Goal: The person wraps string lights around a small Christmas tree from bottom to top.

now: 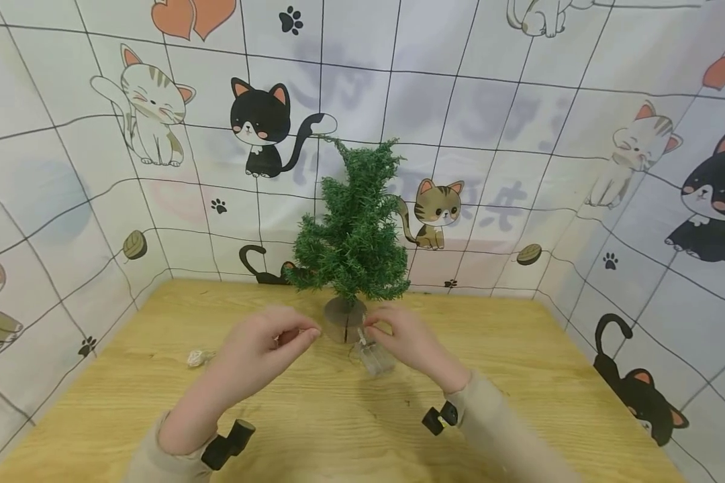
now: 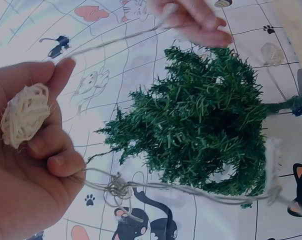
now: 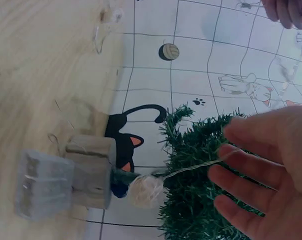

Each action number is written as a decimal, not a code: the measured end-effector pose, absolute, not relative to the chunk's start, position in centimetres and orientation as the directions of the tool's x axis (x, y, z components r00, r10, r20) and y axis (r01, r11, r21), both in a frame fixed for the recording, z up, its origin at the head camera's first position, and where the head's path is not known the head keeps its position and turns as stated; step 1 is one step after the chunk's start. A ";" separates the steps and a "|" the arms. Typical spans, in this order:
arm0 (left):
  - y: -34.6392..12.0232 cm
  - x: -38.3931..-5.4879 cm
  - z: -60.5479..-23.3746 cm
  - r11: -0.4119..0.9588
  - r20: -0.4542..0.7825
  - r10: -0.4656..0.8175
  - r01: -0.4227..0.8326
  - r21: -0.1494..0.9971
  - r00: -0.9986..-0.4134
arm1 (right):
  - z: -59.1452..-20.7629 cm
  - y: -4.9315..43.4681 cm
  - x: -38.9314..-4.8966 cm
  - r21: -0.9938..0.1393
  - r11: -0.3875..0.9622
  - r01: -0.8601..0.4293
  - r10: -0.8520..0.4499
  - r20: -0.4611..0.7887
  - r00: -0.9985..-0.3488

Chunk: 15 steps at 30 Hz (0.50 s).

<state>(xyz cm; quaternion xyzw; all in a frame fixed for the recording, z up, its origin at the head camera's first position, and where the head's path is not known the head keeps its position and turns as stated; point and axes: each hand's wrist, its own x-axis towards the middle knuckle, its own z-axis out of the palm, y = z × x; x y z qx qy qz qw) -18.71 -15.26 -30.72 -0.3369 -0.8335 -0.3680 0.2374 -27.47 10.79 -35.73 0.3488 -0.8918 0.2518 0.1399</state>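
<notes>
A small green artificial Christmas tree stands upright on a round wooden base. My left hand, left of the base, pinches the thin wire of a string of lights. A pale woven ball on that string lies against its palm, and a tangled knot of wire hangs below the fingers. On the right, my right hand holds another stretch of wire, with a woven ball dangling from it. A clear battery box rests in front of the base.
Another woven ball lies on the wooden table, left of my left hand. A white cloth printed with cats rises behind the tree and along both sides.
</notes>
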 end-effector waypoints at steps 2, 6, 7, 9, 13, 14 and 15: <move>-15.4 -18.8 -30.6 0.510 0.683 0.346 0.740 0.438 -0.643 | -35.0 10.4 -28.1 -0.329 0.638 -0.696 -0.503 0.506 -0.700; -15.7 -19.0 -30.5 0.525 0.739 0.279 0.742 0.417 -0.613 | -33.3 9.6 -28.8 -0.353 0.635 -0.688 -0.451 0.553 -0.700; -15.8 -19.0 -30.4 0.524 0.749 0.266 0.743 0.416 -0.607 | -32.9 9.3 -29.0 -0.366 0.634 -0.682 -0.446 0.547 -0.708; -15.9 -19.1 -30.4 0.521 0.761 0.243 0.742 0.421 -0.602 | -32.2 8.8 -29.3 -0.405 0.623 -0.669 -0.429 0.538 -0.726; -16.2 -19.3 -30.3 0.532 0.759 0.220 0.727 0.433 -0.613 | -31.2 7.7 -29.9 -0.476 0.606 -0.637 -0.354 0.556 -0.752; -16.2 -19.4 -30.3 0.538 0.755 0.218 0.722 0.435 -0.618 | -31.0 7.4 -30.0 -0.482 0.609 -0.631 -0.332 0.567 -0.754; -16.3 -19.4 -30.3 0.542 0.753 0.218 0.719 0.435 -0.620 | -30.9 7.1 -30.1 -0.476 0.617 -0.627 -0.317 0.579 -0.751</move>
